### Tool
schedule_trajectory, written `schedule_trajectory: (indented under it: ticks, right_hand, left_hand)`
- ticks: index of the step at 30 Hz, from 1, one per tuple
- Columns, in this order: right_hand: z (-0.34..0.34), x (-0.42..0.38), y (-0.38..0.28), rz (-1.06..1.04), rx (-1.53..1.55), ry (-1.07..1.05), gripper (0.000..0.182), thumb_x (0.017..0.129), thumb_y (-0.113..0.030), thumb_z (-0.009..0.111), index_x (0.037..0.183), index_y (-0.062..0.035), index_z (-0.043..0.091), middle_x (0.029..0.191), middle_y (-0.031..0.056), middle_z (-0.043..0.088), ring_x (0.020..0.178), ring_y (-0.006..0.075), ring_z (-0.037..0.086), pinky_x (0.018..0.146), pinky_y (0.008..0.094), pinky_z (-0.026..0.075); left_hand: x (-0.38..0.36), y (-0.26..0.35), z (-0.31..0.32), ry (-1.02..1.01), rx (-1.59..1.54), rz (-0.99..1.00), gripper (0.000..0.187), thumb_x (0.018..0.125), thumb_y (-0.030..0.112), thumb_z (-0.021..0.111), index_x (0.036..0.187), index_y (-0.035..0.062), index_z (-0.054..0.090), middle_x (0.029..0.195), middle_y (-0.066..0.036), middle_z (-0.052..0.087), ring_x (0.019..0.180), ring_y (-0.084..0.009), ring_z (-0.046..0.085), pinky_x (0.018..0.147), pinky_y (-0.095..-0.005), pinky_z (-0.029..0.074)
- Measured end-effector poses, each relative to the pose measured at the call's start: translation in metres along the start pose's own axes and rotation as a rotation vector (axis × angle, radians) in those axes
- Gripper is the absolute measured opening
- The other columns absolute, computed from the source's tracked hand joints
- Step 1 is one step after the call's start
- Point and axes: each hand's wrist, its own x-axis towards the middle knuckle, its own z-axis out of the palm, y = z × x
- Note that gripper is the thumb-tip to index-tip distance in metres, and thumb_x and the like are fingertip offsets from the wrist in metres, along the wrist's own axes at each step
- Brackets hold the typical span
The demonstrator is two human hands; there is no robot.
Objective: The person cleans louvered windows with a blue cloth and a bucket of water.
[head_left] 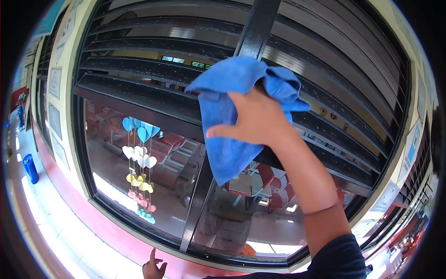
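My right hand (255, 116) is raised and grips a blue cloth (232, 158), pressing it against the dark window frame where the upright bar (253, 42) meets the louvre slats (139, 90). The cloth bunches above my fingers, and one corner hangs down over the glass. My thumb points left, lying over the cloth; the other fingertips are hidden in its folds. Low in the view, my left hand (153, 269) is by the pink ledge below the window, its index finger stretched up and thumb apart, with nothing seen in it.
Strings of paper hearts (139, 156) hang at the left pane. Chairs (251, 183) show through the glass. A blue bin (30, 168) stands on the tiled walkway at left. Framed papers (55, 83) line the wall beside the window.
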Motion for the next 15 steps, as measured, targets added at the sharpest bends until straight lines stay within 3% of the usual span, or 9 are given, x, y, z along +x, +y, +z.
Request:
schedule_trajectory:
  ticks: [4,7,8,11,13,15]
  right_hand:
    - [0.023,-0.036,-0.010,0.000,0.088,-0.077,0.082,0.075,-0.059,0.078,0.134,-0.0061,0.056,0.133,0.0232,0.058,0.126,0.0450,0.051,0.106,0.0485,0.041]
    - [0.014,-0.017,0.011,-0.018,0.163,-0.003,0.080,0.078,-0.058,0.076,0.136,-0.0063,0.055,0.132,0.0227,0.058,0.123,0.0445,0.053,0.108,0.0488,0.039]
    - [0.008,-0.008,0.015,0.046,0.238,0.007,0.077,0.078,-0.069,0.065,0.128,-0.0104,0.064,0.136,0.0167,0.059,0.132,0.0400,0.049,0.116,0.0538,0.029]
    - [-0.011,0.019,0.030,0.012,-0.341,-0.014,0.078,0.080,-0.073,0.058,0.130,-0.0131,0.064,0.137,0.0151,0.059,0.134,0.0372,0.048,0.117,0.0546,0.027]
    - [-0.027,0.048,0.054,-0.084,-0.594,0.154,0.083,0.082,-0.078,0.055,0.131,-0.0123,0.065,0.132,0.0181,0.061,0.124,0.0372,0.056,0.110,0.0505,0.037]
    - [-0.049,0.089,0.083,-0.051,-0.700,0.244,0.079,0.083,-0.076,0.056,0.133,-0.0159,0.065,0.133,0.0139,0.062,0.125,0.0341,0.057,0.110,0.0495,0.037]
  left_hand:
    - [0.011,0.007,-0.012,0.019,-0.001,0.086,0.086,0.085,0.023,0.079,0.156,0.0170,0.032,0.098,-0.008,0.075,0.087,-0.0302,0.073,0.074,-0.0440,0.059]
    - [0.014,0.004,-0.022,0.024,0.031,0.080,0.086,0.085,0.022,0.079,0.156,0.0184,0.032,0.098,-0.008,0.075,0.087,-0.0305,0.073,0.074,-0.0441,0.059]
    - [0.013,0.003,-0.026,0.030,0.037,0.059,0.086,0.085,0.022,0.079,0.156,0.0186,0.032,0.098,-0.008,0.075,0.087,-0.0306,0.073,0.074,-0.0442,0.059]
    - [0.003,-0.009,-0.032,0.049,0.034,0.022,0.087,0.086,0.021,0.078,0.157,0.0188,0.029,0.098,-0.010,0.075,0.088,-0.0311,0.073,0.073,-0.0448,0.059]
    - [-0.004,-0.016,-0.029,0.057,0.042,-0.022,0.087,0.086,0.021,0.078,0.157,0.0185,0.029,0.098,-0.011,0.075,0.088,-0.0314,0.073,0.073,-0.0451,0.059]
    - [-0.013,-0.008,-0.034,0.076,-0.038,-0.100,0.088,0.087,0.022,0.077,0.158,0.0198,0.027,0.100,-0.011,0.075,0.091,-0.0320,0.073,0.075,-0.0454,0.059]
